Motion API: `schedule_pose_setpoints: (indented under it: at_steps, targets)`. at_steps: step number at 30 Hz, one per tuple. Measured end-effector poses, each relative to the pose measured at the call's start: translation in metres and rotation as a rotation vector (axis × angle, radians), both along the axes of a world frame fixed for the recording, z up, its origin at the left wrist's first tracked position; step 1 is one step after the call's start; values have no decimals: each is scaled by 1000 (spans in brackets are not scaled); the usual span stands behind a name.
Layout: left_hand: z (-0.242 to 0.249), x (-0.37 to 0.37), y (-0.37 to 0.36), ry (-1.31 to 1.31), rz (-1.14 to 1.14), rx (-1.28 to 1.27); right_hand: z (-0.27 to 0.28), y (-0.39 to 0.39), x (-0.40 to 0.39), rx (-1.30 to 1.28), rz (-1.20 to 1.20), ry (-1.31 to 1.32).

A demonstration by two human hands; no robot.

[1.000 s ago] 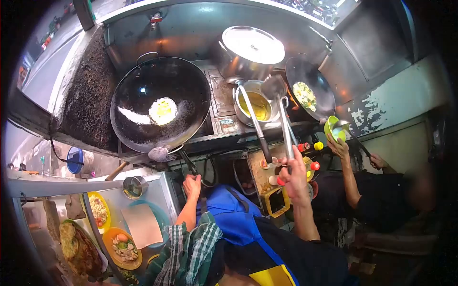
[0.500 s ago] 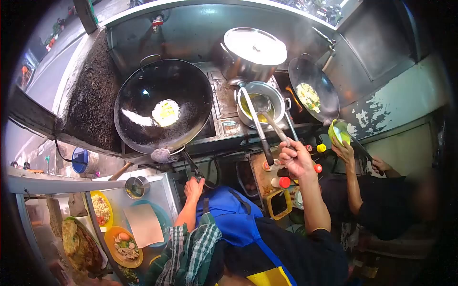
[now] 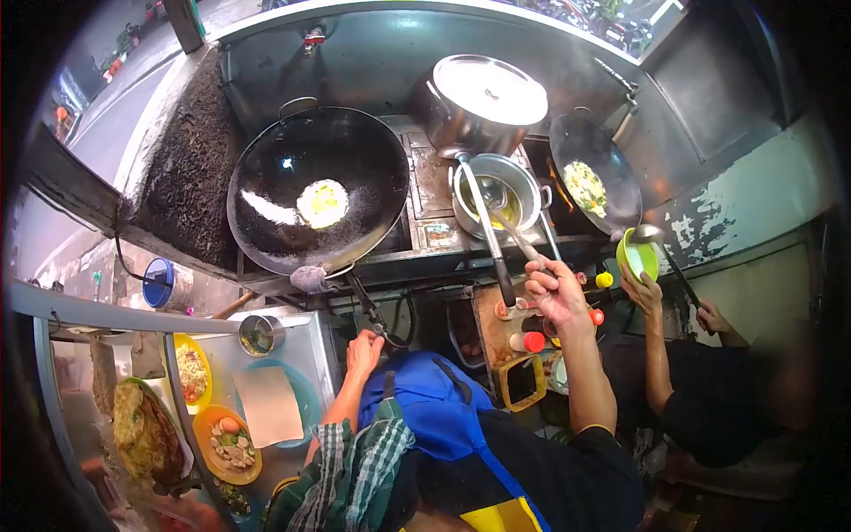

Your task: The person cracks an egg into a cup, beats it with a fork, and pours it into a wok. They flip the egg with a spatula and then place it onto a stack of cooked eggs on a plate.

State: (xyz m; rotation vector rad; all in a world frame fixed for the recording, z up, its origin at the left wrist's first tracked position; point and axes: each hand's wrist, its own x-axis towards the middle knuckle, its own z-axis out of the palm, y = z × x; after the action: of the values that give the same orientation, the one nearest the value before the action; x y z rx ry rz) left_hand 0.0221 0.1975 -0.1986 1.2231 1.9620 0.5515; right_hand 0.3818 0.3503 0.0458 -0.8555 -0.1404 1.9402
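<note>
My left hand [image 3: 363, 353] has its fingers closed at a black valve [image 3: 376, 321] below the large wok [image 3: 355, 168]. A flat round egg [image 3: 323, 204] lies in that wok, and a grey cloth [image 3: 310, 279] wraps its near handle. My right hand [image 3: 557, 294] grips the handle of a ladle [image 3: 516, 238]; the ladle's bowl is in a silver pot [image 3: 534, 199] with yellowish liquid. Another long-handled utensil [image 3: 486, 217] crosses the same pot.
At the right, a co-worker's hands hold a green bowl [image 3: 650, 257] and a ladle [image 3: 678, 268]. Behind them is a smaller wok [image 3: 612, 168] with food. A lidded pot [image 3: 490, 89] stands at the back. Bottles, a yellow-rimmed container [image 3: 505, 395] and food plates [image 3: 197, 426] are nearer.
The co-worker's ladle has come up beside the green bowl. The whole view has shifted slightly. My hands keep nearly the same places at the valve and the ladle.
</note>
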Motion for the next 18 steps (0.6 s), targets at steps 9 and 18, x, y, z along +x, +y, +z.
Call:
schedule_pose_setpoints:
  at_steps: [9, 18]
  targets:
    - [52, -14, -92, -469, -169, -213, 39, -39, -9, 125, -116, 109]
    - [101, -10, -165, -650, 16, -213, 78, -51, -57, 244, 161, -92]
